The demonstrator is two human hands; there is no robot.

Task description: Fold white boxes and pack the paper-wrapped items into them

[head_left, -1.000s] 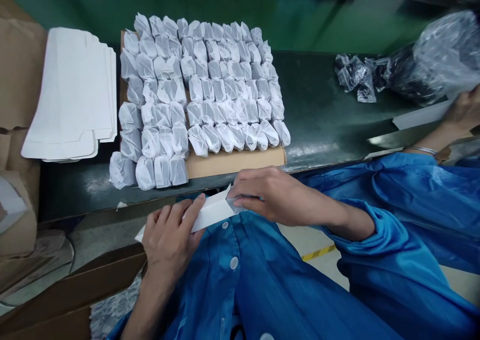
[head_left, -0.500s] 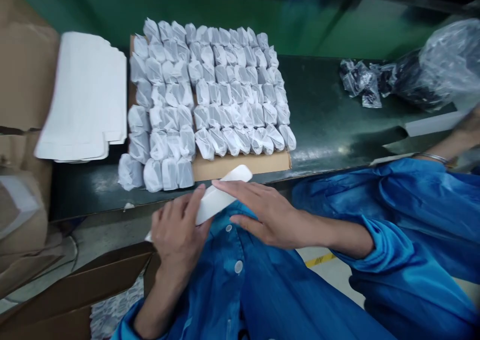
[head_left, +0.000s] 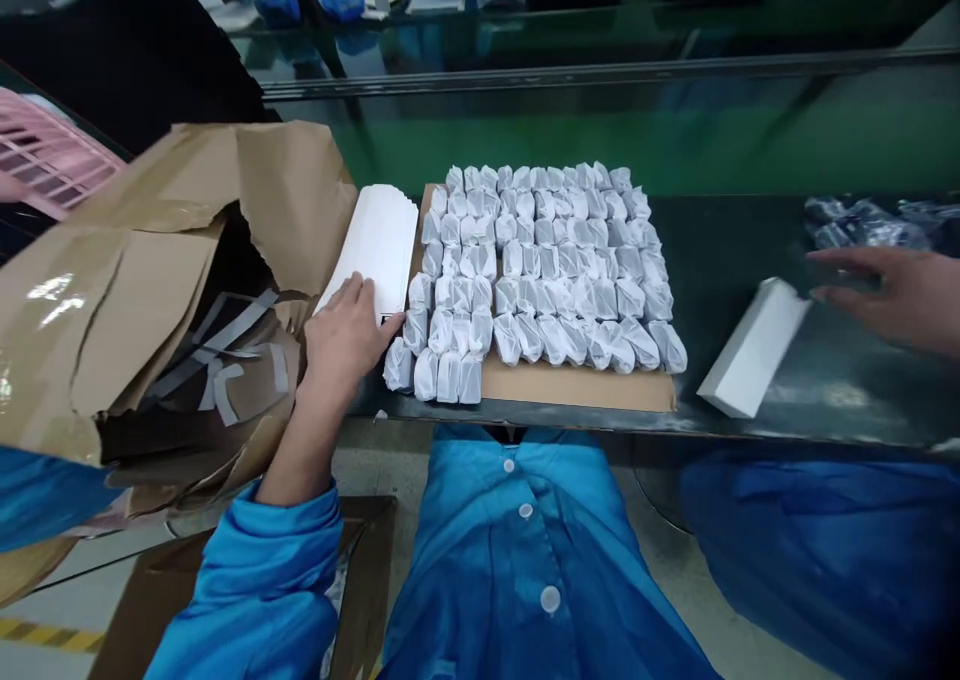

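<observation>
My left hand (head_left: 343, 332) lies on the near end of a stack of flat white cartons (head_left: 381, 235), fingers on top and thumb out, gripping nothing. Right of the stack, a brown cardboard sheet (head_left: 577, 388) carries several rows of small white-wrapped parts (head_left: 540, 265). A folded-up white box (head_left: 752, 348) lies on the dark belt (head_left: 847, 390) to the right of the sheet. My right hand (head_left: 896, 295) comes in from the right edge, fingers stretched towards that box, a small gap between them.
A torn brown carton (head_left: 187, 260) with white strips inside stands left of the belt. A pink basket (head_left: 45, 160) sits at the far left, plastic-bagged dark parts (head_left: 862, 218) at the far right. An open carton (head_left: 247, 570) is on the floor. Another person's blue sleeve (head_left: 37, 490) shows lower left.
The white box has left both hands and now lies on the belt to the right. My left hand has moved up onto the carton stack. The view has swung up and left.
</observation>
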